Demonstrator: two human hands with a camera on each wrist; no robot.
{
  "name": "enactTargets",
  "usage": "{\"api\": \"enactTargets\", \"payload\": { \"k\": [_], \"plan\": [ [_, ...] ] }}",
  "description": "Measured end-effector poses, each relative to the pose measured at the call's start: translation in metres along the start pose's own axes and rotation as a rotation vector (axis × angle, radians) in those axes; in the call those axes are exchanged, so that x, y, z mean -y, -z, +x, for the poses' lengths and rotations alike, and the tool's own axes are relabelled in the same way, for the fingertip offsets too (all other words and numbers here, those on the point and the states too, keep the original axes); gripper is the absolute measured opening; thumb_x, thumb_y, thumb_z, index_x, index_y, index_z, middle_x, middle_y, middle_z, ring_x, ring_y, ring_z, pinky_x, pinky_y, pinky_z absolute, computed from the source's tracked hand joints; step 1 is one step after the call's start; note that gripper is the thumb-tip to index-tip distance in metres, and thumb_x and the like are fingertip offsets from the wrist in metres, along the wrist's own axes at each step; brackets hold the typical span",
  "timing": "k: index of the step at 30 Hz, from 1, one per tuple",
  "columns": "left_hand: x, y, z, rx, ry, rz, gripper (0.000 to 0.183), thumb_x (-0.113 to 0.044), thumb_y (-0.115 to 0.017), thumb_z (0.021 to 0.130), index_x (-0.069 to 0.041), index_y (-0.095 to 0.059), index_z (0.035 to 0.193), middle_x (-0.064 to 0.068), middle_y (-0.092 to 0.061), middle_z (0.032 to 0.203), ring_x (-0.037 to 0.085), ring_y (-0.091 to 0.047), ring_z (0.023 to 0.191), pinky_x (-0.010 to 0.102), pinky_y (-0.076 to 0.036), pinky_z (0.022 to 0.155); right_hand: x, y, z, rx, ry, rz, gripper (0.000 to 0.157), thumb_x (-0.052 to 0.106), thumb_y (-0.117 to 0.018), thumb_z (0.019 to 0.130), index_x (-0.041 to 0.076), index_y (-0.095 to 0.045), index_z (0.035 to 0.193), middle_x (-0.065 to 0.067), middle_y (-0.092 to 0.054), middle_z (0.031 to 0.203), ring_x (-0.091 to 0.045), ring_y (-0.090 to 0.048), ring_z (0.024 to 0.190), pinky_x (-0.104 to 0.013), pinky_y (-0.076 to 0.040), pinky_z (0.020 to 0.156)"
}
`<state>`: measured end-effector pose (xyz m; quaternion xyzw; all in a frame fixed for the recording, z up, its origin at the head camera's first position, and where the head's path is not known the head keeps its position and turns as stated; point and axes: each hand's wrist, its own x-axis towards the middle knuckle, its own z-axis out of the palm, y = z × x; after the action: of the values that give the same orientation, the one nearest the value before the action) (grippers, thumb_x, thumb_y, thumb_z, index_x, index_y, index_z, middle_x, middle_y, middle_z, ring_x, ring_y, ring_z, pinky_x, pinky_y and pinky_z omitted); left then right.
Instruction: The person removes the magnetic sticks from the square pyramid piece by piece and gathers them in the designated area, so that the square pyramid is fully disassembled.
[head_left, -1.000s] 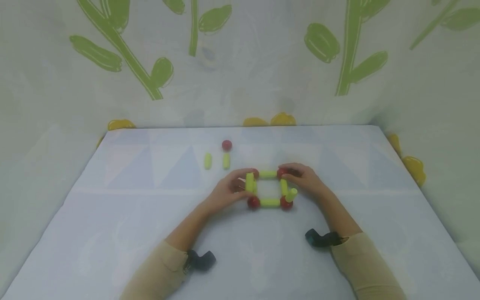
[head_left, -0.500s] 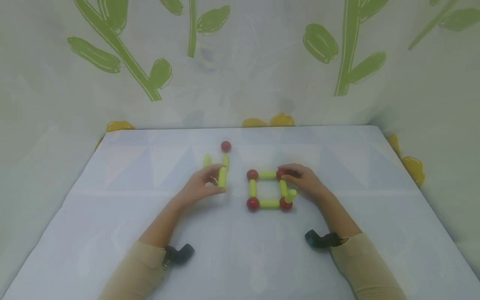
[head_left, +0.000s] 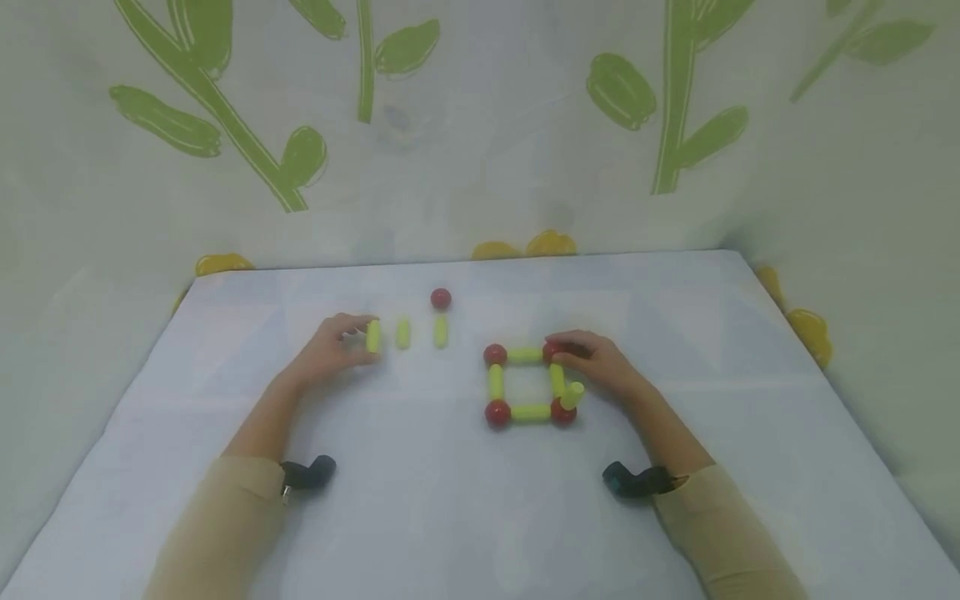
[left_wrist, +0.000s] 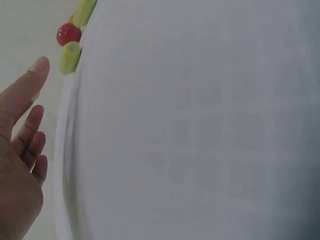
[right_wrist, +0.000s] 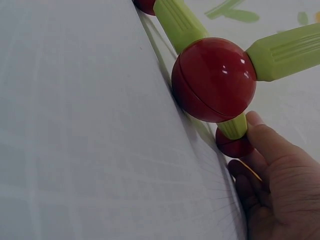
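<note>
My left hand (head_left: 330,348) pinches a yellow-green building rod (head_left: 373,337) between thumb and fingers, at the left end of a row of loose pieces. In the left wrist view the thumb and fingers of the left hand (left_wrist: 22,130) hide most of that rod. On the right, a square frame of red balls and yellow-green rods (head_left: 531,412) lies on the table. My right hand (head_left: 600,362) grips the red ball (right_wrist: 232,145) at its far right corner. Another rod (right_wrist: 287,50) sticks up from the near right ball (right_wrist: 215,80).
Beside the left hand lie two loose rods, a left one (head_left: 403,333) and a right one (head_left: 441,331), with a loose red ball (head_left: 441,298) just behind the latter. The white table (head_left: 450,517) ends at a leaf-patterned backdrop (head_left: 480,150).
My left hand has carried its rod from the square frame's left side leftward, past the loose rods. The right hand keeps its grip on the corner ball. The head view has shifted slightly.
</note>
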<state>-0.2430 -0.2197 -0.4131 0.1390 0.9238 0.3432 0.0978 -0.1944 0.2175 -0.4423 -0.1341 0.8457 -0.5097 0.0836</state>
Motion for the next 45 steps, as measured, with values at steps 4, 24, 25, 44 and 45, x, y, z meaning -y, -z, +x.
{"api": "enactTargets", "payload": {
  "k": [4,24,25,44,45],
  "plan": [
    [0.012,0.004,0.008,0.037,0.035,0.053,0.066,-0.030,-0.075,0.079,-0.011,-0.049,0.137,0.017,-0.048,0.124,0.037,-0.038,0.117,0.056,-0.033,0.098,0.001,0.000,0.000,-0.003,-0.006,-0.006,0.039,0.030,-0.066,0.088,0.013,-0.062,0.123,-0.007,-0.061,0.124,-0.026,-0.049,0.124,-0.047,-0.037,0.106],
    [0.020,0.004,0.018,0.076,0.170,0.062,0.079,-0.039,-0.075,0.077,-0.016,-0.040,0.144,0.019,-0.035,0.138,0.040,-0.031,0.126,0.057,-0.031,0.103,0.003,-0.001,-0.001,-0.005,-0.004,-0.012,0.037,0.026,-0.066,0.089,0.012,-0.062,0.123,-0.008,-0.061,0.123,-0.026,-0.050,0.123,-0.047,-0.038,0.105],
    [0.019,0.004,0.017,0.068,0.162,0.044,0.081,-0.038,-0.076,0.076,-0.015,-0.039,0.144,0.019,-0.035,0.138,0.040,-0.030,0.125,0.057,-0.032,0.102,0.003,-0.001,-0.001,-0.006,0.001,-0.014,0.038,0.026,-0.066,0.089,0.011,-0.061,0.123,-0.008,-0.061,0.123,-0.026,-0.050,0.123,-0.046,-0.038,0.105],
    [-0.039,-0.040,-0.005,-0.188,-0.255,-0.265,0.067,-0.010,-0.079,0.075,-0.008,-0.049,0.135,0.008,-0.051,0.125,0.027,-0.047,0.112,0.044,-0.042,0.094,0.006,-0.001,-0.001,-0.008,-0.026,-0.005,0.040,0.032,-0.066,0.088,0.012,-0.061,0.123,-0.008,-0.062,0.123,-0.026,-0.051,0.123,-0.046,-0.038,0.105],
    [-0.046,-0.044,-0.006,-0.204,-0.256,-0.275,0.066,-0.009,-0.078,0.075,-0.008,-0.049,0.135,0.008,-0.051,0.125,0.027,-0.048,0.112,0.045,-0.043,0.094,0.006,-0.001,-0.001,-0.008,-0.026,-0.005,0.040,0.032,-0.066,0.088,0.013,-0.061,0.123,-0.008,-0.062,0.123,-0.025,-0.051,0.123,-0.046,-0.038,0.105]
  ]
}}
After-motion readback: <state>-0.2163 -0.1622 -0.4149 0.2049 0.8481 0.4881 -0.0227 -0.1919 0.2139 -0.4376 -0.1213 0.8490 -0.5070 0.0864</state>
